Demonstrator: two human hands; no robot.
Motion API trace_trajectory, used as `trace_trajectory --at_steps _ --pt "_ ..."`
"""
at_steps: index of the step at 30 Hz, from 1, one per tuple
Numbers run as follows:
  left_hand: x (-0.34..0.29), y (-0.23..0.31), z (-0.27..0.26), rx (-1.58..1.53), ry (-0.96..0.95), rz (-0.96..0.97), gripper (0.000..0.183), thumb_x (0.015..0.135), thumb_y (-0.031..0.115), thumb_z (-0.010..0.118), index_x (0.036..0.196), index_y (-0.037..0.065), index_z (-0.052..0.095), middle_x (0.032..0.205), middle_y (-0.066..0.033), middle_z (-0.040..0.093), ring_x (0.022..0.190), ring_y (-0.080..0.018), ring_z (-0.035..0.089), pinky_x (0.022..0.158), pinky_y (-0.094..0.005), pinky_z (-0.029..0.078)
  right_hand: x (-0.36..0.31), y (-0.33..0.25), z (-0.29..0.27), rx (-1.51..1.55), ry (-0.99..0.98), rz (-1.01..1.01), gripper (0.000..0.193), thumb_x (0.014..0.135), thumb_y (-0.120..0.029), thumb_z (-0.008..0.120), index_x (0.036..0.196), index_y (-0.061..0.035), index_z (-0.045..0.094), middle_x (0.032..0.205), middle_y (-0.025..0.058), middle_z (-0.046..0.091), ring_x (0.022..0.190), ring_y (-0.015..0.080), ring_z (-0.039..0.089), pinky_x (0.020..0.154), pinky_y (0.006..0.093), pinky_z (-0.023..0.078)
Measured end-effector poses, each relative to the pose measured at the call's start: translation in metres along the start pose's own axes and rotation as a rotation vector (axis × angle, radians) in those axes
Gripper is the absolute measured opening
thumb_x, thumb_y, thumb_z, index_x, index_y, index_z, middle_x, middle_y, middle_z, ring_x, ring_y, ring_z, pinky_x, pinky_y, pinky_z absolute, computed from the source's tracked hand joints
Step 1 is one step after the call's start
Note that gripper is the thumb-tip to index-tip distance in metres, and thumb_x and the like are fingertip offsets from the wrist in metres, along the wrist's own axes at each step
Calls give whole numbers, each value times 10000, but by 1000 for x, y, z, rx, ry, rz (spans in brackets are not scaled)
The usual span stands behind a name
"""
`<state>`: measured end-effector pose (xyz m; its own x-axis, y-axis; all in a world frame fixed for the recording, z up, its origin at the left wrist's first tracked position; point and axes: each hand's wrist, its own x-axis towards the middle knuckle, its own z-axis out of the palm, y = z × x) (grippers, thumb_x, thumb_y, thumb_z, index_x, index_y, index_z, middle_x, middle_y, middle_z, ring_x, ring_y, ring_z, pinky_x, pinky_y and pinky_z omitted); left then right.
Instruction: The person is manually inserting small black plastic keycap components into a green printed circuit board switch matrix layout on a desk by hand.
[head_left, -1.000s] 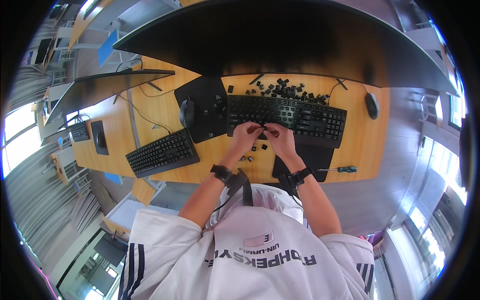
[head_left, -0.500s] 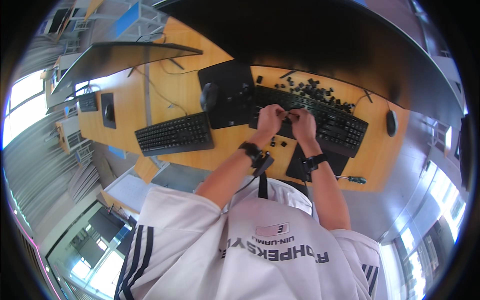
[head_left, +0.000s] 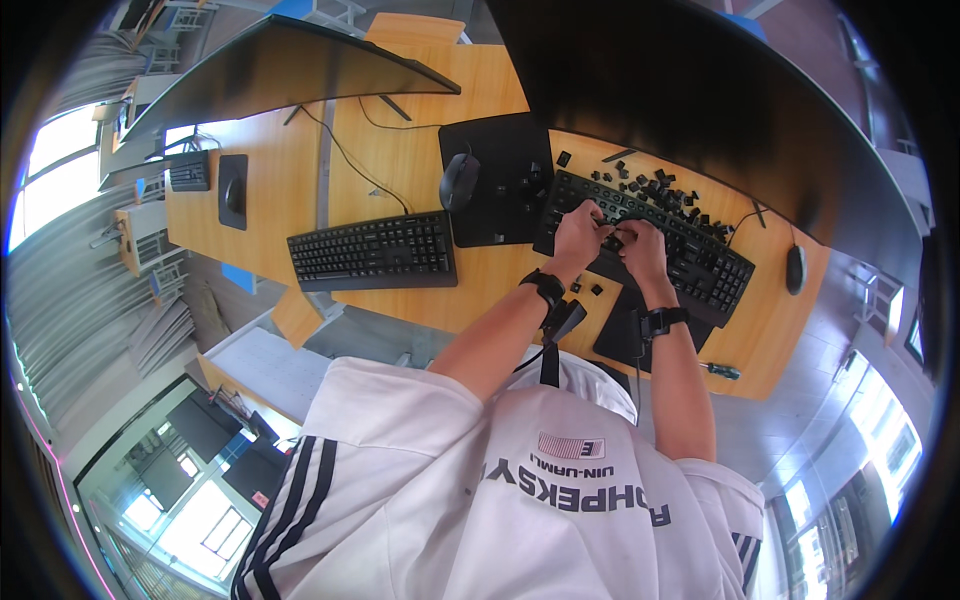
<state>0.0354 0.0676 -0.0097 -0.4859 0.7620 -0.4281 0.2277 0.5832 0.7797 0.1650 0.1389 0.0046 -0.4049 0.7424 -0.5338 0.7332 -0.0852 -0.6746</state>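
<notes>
A black keyboard (head_left: 690,243) lies at a slant under my hands, and the upper part of its key field looks stripped of keycaps. My left hand (head_left: 581,240) bends over its left half, thumb and fingers drawn together near the keys. Right beside it, my right hand (head_left: 642,250) is pinched too, with its fingertips close to the left ones. Whatever sits between the fingers is too small to make out. Loose black keycaps (head_left: 672,194) are heaped along the keyboard's far edge. A few more keycaps (head_left: 597,290) lie on the wood just nearer than my hands.
A large monitor (head_left: 700,110) stands behind the keyboard. To the left are a black mouse pad (head_left: 490,225) with a mouse (head_left: 460,182) and scattered keycaps, and a second keyboard (head_left: 375,250). Another mouse (head_left: 795,270) and a screwdriver (head_left: 722,371) lie at the right.
The whole view has shifted, with the desk now further right and slightly lower. My fingertips, pinched together before, are now slightly apart and bent down at the keys.
</notes>
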Motion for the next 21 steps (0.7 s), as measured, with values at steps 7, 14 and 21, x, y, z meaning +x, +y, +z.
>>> trace_trajectory --at_steps 7,14,21 --pt "-5 16 -7 73 -51 -45 141 804 187 753 890 84 712 830 -149 699 812 -359 672 706 -433 537 2 1 0 7 -4 51 144 942 -96 629 1022 -2 703 798 92 659 609 155 633 522 324 500" --pt "-2 16 -11 115 -71 18 143 794 194 758 903 106 732 837 -142 703 821 -348 678 724 -424 543 2 1 -12 -85 -26 -69 138 904 -111 666 1008 -40 722 847 93 665 593 188 633 600 347 509" --pt "-4 14 -10 138 -77 39 202 793 204 773 962 103 727 831 -111 706 801 -305 686 692 -406 544 -4 -1 -9 -291 44 -105 138 896 -134 690 1010 -78 743 857 84 653 759 244 643 678 391 506"
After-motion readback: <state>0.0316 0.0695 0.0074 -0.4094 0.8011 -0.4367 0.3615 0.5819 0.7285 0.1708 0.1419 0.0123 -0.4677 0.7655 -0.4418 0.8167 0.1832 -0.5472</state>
